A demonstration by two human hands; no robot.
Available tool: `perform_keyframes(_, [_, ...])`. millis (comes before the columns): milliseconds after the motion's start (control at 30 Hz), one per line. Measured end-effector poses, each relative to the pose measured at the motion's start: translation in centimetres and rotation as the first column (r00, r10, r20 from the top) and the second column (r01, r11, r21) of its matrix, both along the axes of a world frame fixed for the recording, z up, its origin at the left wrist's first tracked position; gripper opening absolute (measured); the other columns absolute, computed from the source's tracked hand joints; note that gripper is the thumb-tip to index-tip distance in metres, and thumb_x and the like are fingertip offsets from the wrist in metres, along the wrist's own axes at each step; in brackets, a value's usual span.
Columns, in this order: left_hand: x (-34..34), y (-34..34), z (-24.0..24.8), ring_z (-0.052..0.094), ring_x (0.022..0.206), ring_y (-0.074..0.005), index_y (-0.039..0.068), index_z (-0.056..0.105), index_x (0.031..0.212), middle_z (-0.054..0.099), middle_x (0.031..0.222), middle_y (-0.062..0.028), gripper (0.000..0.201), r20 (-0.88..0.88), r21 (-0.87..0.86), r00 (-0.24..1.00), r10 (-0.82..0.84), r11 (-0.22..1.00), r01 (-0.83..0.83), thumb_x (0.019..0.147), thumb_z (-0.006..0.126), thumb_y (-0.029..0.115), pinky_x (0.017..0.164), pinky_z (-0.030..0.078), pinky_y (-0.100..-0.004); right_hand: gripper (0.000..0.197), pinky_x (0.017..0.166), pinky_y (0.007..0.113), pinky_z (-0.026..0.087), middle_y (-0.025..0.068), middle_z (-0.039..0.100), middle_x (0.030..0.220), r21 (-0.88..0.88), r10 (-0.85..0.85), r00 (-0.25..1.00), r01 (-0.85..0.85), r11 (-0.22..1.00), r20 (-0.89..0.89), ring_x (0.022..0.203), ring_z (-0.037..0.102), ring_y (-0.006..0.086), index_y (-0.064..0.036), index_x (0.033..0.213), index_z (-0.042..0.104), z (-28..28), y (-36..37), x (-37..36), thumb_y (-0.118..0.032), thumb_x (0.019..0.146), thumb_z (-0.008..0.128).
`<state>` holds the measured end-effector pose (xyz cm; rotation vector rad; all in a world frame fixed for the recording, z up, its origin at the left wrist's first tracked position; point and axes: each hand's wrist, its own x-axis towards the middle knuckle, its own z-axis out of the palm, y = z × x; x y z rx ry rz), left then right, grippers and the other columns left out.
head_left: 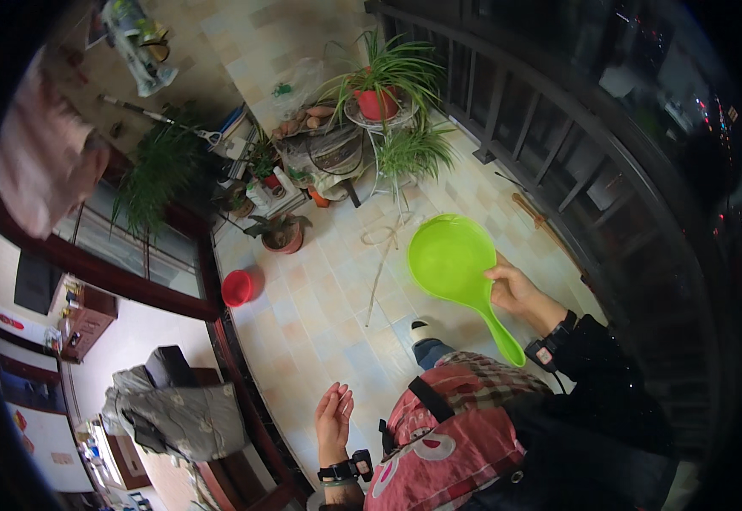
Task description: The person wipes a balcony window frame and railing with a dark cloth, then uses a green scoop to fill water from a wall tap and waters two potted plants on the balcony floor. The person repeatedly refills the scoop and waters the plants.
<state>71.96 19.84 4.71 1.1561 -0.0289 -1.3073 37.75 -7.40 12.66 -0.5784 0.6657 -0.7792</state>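
A bright green water ladle with a wide round bowl is in my right hand. That hand grips the bowl's right side, close to where the handle begins, with the thumb over the rim. The handle slants down toward my right wrist. A faint line runs inside the bowl, but I cannot tell whether it holds water. My left hand hangs low beside my red patterned apron, its fingers loosely stretched and nothing in them.
Ahead stands a white plant stand with a spider plant in a red pot. A potted plant and a red bucket are on the tiled floor at left. A dark railing runs along the right; a doorway frame borders the left.
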Motion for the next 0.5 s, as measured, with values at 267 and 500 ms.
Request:
perform_keyframes(267, [5.8, -18.9, 2.5, 0.061, 0.099, -0.0204, 0.001, 0.053, 0.118, 0.061, 0.111, -0.0118, 0.029, 0.042, 0.022, 0.983, -0.178, 0.984, 0.177, 0.092, 0.053, 0.013, 0.084, 0.051, -0.0309, 0.07, 0.097, 0.042, 0.041, 0.0127, 0.039, 0.136, 0.005, -0.13, 0.991, 0.131, 0.991, -0.035, 0.12, 0.045, 0.026, -0.0103, 0.143, 0.023, 1.0, -11.6, 1.8, -0.004, 0.078, 0.048])
perform_keyframes(500, [10.4, -33.2, 4.4, 0.06, 0.099, -0.0179, 0.002, 0.053, 0.119, 0.06, 0.112, -0.0101, 0.029, 0.122, 0.031, 0.914, -0.387, 0.922, 0.386, 0.093, 0.054, 0.016, 0.086, 0.049, -0.0283, 0.07, 0.094, 0.043, 0.044, 0.0102, 0.046, 0.13, 0.016, -0.281, 0.96, 0.281, 0.96, -0.018, 0.115, 0.051, 0.0237, -0.0134, 0.143, 0.022, 4.6, -19.4, 5.7, -0.005, 0.079, 0.049])
